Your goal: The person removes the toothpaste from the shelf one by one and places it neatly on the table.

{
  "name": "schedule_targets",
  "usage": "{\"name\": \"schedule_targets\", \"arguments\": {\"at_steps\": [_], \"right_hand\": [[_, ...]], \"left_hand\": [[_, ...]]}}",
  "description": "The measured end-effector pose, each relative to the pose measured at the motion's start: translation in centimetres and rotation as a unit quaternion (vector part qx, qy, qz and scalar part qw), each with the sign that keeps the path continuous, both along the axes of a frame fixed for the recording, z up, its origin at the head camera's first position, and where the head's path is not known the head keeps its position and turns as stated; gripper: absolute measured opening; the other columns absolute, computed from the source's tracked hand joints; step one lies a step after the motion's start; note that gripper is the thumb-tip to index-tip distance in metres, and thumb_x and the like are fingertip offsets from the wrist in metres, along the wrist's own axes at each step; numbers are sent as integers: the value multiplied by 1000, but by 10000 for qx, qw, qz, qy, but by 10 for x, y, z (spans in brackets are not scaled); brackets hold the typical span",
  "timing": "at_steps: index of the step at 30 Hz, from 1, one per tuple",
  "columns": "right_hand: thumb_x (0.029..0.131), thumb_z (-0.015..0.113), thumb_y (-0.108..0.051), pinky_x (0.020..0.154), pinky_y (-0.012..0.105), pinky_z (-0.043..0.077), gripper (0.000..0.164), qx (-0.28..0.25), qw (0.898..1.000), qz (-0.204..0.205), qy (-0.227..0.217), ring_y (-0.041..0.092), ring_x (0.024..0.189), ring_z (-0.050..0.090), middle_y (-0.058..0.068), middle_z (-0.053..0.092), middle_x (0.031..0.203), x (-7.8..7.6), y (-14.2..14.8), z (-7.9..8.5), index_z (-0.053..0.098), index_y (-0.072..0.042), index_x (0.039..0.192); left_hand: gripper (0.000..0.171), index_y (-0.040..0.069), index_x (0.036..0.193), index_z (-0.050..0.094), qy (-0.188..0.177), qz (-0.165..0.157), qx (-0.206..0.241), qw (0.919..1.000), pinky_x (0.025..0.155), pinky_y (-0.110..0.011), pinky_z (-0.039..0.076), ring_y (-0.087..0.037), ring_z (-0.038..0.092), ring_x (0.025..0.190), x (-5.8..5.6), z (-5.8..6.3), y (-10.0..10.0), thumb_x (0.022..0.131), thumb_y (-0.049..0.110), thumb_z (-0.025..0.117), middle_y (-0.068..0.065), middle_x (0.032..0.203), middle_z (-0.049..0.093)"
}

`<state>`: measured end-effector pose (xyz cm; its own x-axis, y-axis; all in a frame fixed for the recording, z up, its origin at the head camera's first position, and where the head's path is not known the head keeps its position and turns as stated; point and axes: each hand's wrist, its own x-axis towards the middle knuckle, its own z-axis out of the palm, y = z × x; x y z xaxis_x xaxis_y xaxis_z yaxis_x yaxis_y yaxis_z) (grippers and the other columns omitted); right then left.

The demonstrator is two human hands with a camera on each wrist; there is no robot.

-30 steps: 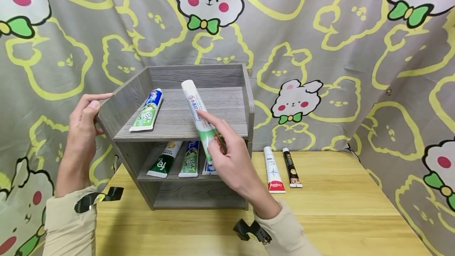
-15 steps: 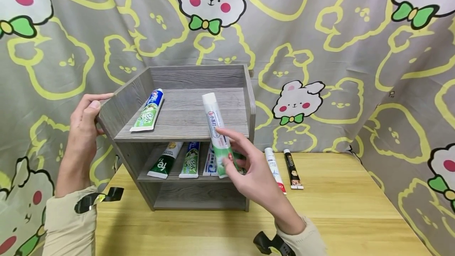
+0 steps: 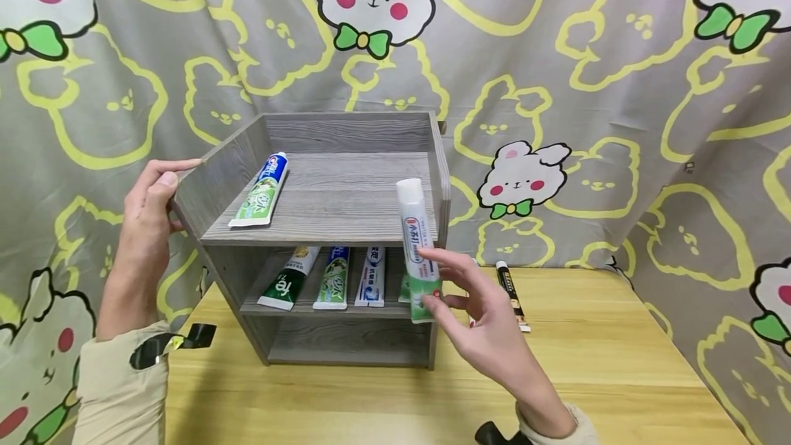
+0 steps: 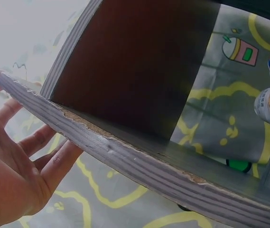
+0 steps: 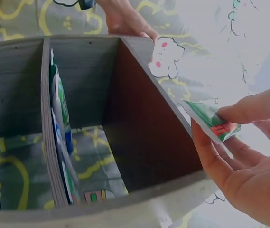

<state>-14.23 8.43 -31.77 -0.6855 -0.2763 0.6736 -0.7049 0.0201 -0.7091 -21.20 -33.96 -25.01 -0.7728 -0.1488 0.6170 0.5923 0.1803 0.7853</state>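
Note:
My right hand (image 3: 488, 311) pinches a white-and-green toothpaste tube (image 3: 420, 246) between thumb and fingers, cap up, in front of the grey wooden shelf (image 3: 358, 233) near its right side. In the right wrist view the green end of this tube (image 5: 206, 116) shows between the fingertips. My left hand (image 3: 145, 225) grips the edge of the shelf's left side panel, thumb in front. On the top board lies a blue-and-green toothpaste tube (image 3: 262, 191). The middle board bears a dark green tube (image 3: 287, 280), another blue-and-green tube (image 3: 334, 280), a white-and-blue tube (image 3: 371, 280) and a mostly hidden green one (image 3: 404, 289).
On the wooden table (image 3: 593, 349), right of the shelf, lies a black tube (image 3: 508, 287). A white tube beside it is almost wholly hidden behind my right hand. A patterned curtain (image 3: 587, 108) hangs close behind the shelf and along both sides.
My right hand has carried the white-and-green tube rightward and down across the shelf's front, and the tube now stands more upright. My left hand keeps its grip on the panel.

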Motion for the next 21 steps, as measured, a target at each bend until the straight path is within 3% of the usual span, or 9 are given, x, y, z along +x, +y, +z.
{"name": "schedule_targets", "arguments": {"at_steps": [12, 14, 17, 21], "right_hand": [[84, 63, 27, 74, 29, 59, 64, -105, 9996, -240, -123, 19, 106, 67, 14, 58, 137, 4, 44, -12, 52, 3, 142], [84, 63, 27, 83, 30, 58, 64, -70, 9994, -323, -129, 19, 110, 66, 12, 56, 141, 3, 51, -16, 51, 5, 143], [84, 62, 28, 87, 29, 57, 64, -92, 9990, -396, -191, 18, 114, 64, 9, 55, 143, 1, 61, -22, 50, 5, 143], [84, 58, 31, 88, 29, 56, 64, -269, 9993, -259, -77, 19, 115, 64, 14, 53, 144, -6, 70, -27, 49, 8, 143]], "left_hand": [[36, 6, 130, 65, 60, -44, -33, 10000, 52, -25, 48, -17, 58, 75, -1, 1, 1, 106, 24, 46, -10, 100, 61], [36, 6, 130, 64, 63, -36, -60, 10000, 52, -25, 48, -18, 58, 76, -1, 1, 1, 106, 24, 46, -10, 100, 61], [35, 5, 130, 64, 81, -73, -46, 9999, 52, -25, 49, -17, 58, 76, -1, 1, 1, 106, 24, 46, -9, 99, 62], [34, 4, 129, 65, 128, -174, 100, 9997, 51, -24, 49, -15, 60, 72, -1, 1, 1, 106, 23, 47, -8, 96, 64]]}}
